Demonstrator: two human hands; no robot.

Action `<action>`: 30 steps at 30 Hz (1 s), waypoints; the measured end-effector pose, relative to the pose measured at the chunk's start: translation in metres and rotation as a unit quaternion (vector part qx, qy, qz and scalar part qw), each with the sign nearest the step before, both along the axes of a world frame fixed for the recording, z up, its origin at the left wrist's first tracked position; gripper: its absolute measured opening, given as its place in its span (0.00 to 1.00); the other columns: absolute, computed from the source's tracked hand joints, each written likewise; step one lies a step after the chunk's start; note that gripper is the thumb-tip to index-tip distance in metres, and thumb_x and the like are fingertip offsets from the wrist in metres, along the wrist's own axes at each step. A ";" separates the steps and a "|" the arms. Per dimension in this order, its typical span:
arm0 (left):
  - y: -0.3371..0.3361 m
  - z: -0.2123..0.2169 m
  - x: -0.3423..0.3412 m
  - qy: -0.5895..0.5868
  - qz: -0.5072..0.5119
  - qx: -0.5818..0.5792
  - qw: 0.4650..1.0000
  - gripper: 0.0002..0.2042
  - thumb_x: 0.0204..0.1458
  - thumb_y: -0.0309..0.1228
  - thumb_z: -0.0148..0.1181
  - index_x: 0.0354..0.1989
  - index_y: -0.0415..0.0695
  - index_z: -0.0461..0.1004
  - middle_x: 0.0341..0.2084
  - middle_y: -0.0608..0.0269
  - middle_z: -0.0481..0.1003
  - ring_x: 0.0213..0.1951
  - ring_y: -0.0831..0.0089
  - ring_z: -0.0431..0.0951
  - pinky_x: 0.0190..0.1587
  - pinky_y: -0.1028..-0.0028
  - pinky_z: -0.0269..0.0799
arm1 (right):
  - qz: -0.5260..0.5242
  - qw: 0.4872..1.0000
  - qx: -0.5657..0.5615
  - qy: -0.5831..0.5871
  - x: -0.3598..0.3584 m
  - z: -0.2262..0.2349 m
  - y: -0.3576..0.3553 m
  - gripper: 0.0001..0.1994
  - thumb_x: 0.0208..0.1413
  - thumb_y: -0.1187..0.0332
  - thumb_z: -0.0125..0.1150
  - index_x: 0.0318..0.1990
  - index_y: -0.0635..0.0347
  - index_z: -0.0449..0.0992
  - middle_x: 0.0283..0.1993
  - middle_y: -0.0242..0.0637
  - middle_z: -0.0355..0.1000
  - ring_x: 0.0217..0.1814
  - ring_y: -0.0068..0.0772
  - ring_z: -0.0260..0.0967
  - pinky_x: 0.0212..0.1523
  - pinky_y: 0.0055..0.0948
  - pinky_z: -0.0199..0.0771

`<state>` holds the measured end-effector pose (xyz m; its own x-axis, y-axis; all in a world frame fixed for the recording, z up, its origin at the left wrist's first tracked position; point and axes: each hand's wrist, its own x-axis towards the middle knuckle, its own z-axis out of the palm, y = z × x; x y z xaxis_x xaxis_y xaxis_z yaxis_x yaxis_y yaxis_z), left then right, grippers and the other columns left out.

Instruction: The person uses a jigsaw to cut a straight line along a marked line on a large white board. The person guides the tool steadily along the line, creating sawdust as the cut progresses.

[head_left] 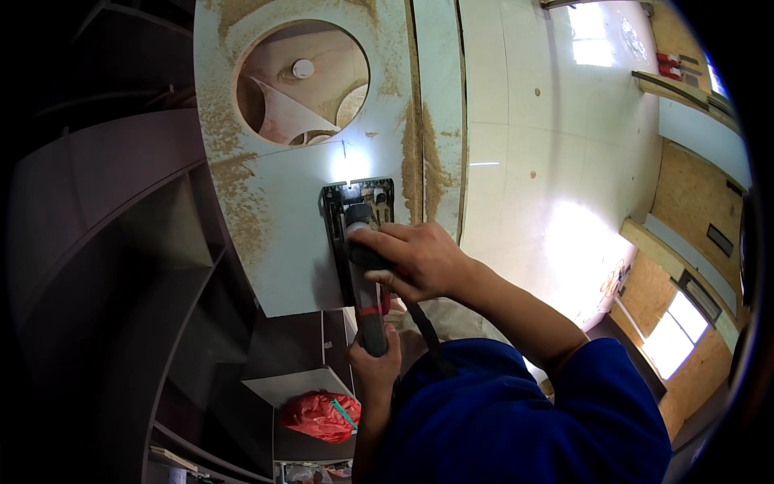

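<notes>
A black and grey jigsaw (337,242) with red trim rests on a white board (294,210). Its light throws a bright spot on the surface just ahead of its base. My right hand (419,254) is closed over the tool's black front grip from above. Around the rear handle, near the board's close edge, my left hand (376,363) is wrapped. Beyond the tool the board has a large round hole (236,81), through which a white disc and other pieces show. Sawdust (246,202) lies scattered over the board. The blade is hidden.
Dark cabinet frames (181,323) stand to the left. Below the board's near edge lies a red plastic bag (318,415). A light tiled floor (524,121) stretches to the right, with wooden panels (693,194) past it. A black cord (427,331) hangs by my body.
</notes>
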<state>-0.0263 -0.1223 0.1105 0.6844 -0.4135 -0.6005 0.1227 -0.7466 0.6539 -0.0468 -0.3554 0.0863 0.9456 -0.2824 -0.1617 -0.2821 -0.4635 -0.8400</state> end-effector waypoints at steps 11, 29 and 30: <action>-0.005 0.002 0.002 0.020 0.010 0.021 1.000 0.10 0.54 0.30 0.67 0.27 0.37 0.78 0.20 0.58 0.79 0.24 0.66 0.81 0.31 0.65 0.74 | -0.001 1.000 -0.005 0.003 0.003 0.000 -0.004 0.31 0.58 0.57 0.66 0.67 0.57 0.67 0.34 0.42 0.73 0.28 0.49 0.74 0.26 0.42 0.72; -0.012 0.000 0.005 0.007 0.028 -0.012 1.000 0.11 0.54 0.30 0.68 0.25 0.37 0.76 0.17 0.59 0.76 0.21 0.68 0.79 0.27 0.66 0.72 | -0.006 1.000 0.005 0.000 0.007 0.001 -0.010 0.30 0.58 0.58 0.66 0.66 0.56 0.68 0.35 0.42 0.73 0.29 0.50 0.74 0.26 0.42 0.73; -0.013 0.000 0.004 0.006 0.026 -0.010 1.000 0.11 0.54 0.30 0.68 0.25 0.37 0.76 0.17 0.59 0.76 0.21 0.68 0.79 0.27 0.66 0.72 | -0.005 1.000 0.005 0.000 0.007 0.002 -0.011 0.30 0.58 0.58 0.66 0.66 0.56 0.68 0.35 0.42 0.73 0.29 0.50 0.74 0.26 0.42 0.73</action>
<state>-0.0219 -0.1349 0.1105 0.6977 -0.3891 -0.6015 0.1695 -0.7261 0.6664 -0.0398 -0.3661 0.0878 0.9423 -0.2911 -0.1652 -0.2877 -0.4522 -0.8443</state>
